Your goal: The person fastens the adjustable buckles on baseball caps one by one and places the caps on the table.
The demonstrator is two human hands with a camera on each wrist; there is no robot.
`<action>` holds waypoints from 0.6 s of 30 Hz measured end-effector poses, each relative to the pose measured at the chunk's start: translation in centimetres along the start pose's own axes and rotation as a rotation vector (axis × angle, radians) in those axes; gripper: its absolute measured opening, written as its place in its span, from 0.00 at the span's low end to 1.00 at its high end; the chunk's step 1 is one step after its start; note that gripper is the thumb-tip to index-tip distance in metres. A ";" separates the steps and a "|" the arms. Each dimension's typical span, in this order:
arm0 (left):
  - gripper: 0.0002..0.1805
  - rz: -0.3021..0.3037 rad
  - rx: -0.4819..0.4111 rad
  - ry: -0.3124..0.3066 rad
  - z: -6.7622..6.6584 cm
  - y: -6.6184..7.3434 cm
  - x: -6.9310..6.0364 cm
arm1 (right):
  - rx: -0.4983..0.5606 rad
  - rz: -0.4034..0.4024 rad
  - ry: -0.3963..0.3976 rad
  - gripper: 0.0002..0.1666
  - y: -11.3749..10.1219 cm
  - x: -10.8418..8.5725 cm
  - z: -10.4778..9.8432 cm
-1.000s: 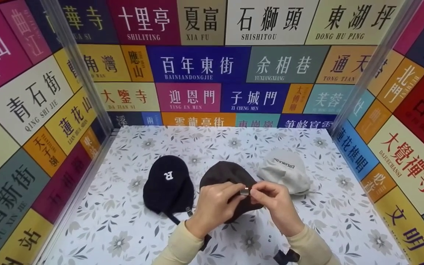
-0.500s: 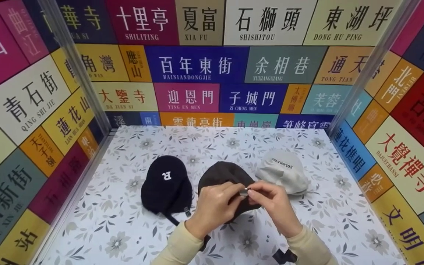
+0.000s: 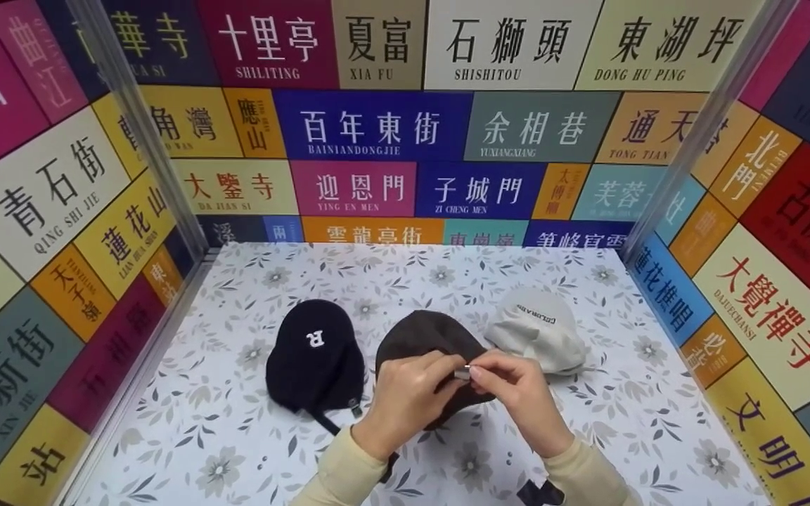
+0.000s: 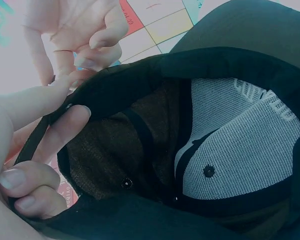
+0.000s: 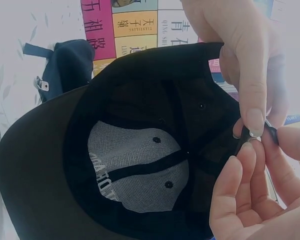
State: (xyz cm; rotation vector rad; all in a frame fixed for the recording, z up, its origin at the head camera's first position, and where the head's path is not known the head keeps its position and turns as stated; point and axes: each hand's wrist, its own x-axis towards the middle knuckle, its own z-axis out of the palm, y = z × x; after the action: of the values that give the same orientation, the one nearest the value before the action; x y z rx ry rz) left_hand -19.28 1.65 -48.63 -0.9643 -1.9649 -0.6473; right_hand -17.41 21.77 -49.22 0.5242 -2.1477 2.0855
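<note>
Sleeves [image 3: 345,469] in cream cloth are being worn on both forearms at the near edge of the head view, and a dark band [image 3: 540,493] is being shown by the right one. Just beyond, the grip of the left hand [image 3: 408,393] is being kept closed, a small metal buckle [image 5: 253,134] being pinched between thumb and fingers. By the grip of the right hand [image 3: 521,397], a dark strap end [image 5: 271,133] is being pinched right beside that buckle.

Both hands are being held at the back of a dark brown baseball cap [image 3: 429,334], which is being placed centrally, between two other caps. Its inside is being shown to the wrist cameras: dark seam tape, small eyelets, and a pale mesh backing [image 4: 240,150] with stitched letters in reverse. Whether the desk is being touched by this cap cannot be told.

To the left, a navy baseball cap [image 3: 317,372] with a white R is being supported on the desk [image 3: 658,414], its strap being left loose. Farther back and right, a light grey cap [image 3: 542,337] with dark lettering is being partly overlapped in view by the right hand. The desktop is being covered by a grey floral print. Beyond it, walls [image 3: 370,123] are being filled by coloured place-name panels.
</note>
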 end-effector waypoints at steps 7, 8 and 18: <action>0.10 0.004 -0.018 0.016 -0.1 -0.1 0.1 | 0.014 0.007 0.006 0.08 -0.4 0.0 0.1; 0.09 0.004 -0.020 0.017 -0.1 -0.1 0.1 | 0.016 0.007 0.006 0.08 -0.4 0.0 0.1; 0.09 0.004 -0.025 0.016 0.0 -0.1 0.0 | 0.000 -0.011 0.009 0.06 -0.1 0.0 -0.1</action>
State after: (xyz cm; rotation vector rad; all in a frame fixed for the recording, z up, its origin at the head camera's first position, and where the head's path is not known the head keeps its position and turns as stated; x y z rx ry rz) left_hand -19.40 1.58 -48.69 -0.9752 -1.9445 -0.6774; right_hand -17.40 21.86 -49.07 0.5242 -2.1348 2.0789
